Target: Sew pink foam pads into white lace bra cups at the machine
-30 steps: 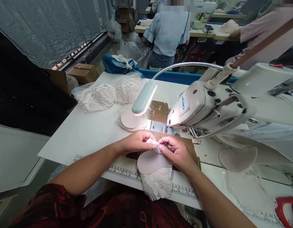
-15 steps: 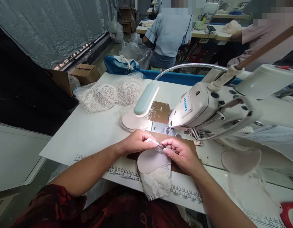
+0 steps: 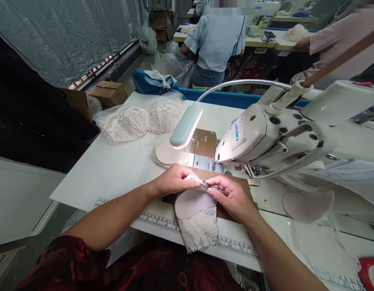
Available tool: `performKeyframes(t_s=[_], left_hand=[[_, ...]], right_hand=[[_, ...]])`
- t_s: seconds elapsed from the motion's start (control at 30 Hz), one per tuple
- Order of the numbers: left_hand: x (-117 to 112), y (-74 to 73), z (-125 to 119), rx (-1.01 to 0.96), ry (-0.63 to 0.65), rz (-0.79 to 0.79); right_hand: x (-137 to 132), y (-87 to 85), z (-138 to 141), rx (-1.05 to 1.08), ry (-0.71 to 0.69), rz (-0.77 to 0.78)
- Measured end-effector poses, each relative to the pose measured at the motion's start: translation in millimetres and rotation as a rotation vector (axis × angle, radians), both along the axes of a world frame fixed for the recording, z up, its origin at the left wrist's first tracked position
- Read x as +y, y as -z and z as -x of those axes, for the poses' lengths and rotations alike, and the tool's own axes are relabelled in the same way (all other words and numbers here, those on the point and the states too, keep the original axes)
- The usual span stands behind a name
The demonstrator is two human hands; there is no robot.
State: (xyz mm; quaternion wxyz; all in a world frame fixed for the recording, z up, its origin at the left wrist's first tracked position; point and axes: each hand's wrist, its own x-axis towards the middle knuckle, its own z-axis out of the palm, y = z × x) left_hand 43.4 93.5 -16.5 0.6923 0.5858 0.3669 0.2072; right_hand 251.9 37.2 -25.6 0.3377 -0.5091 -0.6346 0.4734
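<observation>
Just in front of the sewing machine, my left hand [image 3: 178, 178] is closed, pinching the upper lace edge of a pale bra cup [image 3: 193, 206]. The cup's smooth foam side faces up, and its lace [image 3: 202, 234] hangs over the table's front edge. My right hand [image 3: 231, 197] is closed around a slim, dark metal tweezer-like tool [image 3: 209, 186]. The tool's tip meets the lace edge at my left fingertips. My fingers partly cover the tool, so its exact kind is unclear.
The sewing machine [image 3: 250, 133] stands to the right, with a lamp [image 3: 187, 125] over its needle plate. Lace cups [image 3: 126, 125] lie at the back left. Another cup [image 3: 308, 206] rests at right, near a red-handled item [image 3: 368, 273]. Two people sit beyond the table.
The cup and its hanging lace have shifted slightly up and left. The tool's tip is turned slightly at the lace edge. Both hands stay nearly in place.
</observation>
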Motion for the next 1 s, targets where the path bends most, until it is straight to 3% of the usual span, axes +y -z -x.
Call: performKeyframes(t_s=[0.63,0.7,0.77,0.87,0.93,1.0], left_hand=[[-1,3.6,-3,0.016,0.082,-0.044],[-1,0.8,-1,0.07,0.088,-0.169],[0,-3.9,3,0.184,0.052,-0.428],[7,-12.0,12,0.332,-0.128,-0.816],[15,-15.3,18,0.391,-0.294,-0.948],[26,-15.3,22,0.501,-0.394,-1.005]], right_hand=[[-2,-4.0,12,-0.014,0.065,-0.041],[-2,-0.3,11,0.025,0.094,-0.033],[-2,3.5,9,0.02,0.137,-0.044],[-5,5.6,9,-0.16,0.181,-0.212],[-8,4.8,13,-0.284,0.086,-0.387],[-13,3.8,19,-0.364,-0.109,-0.518]])
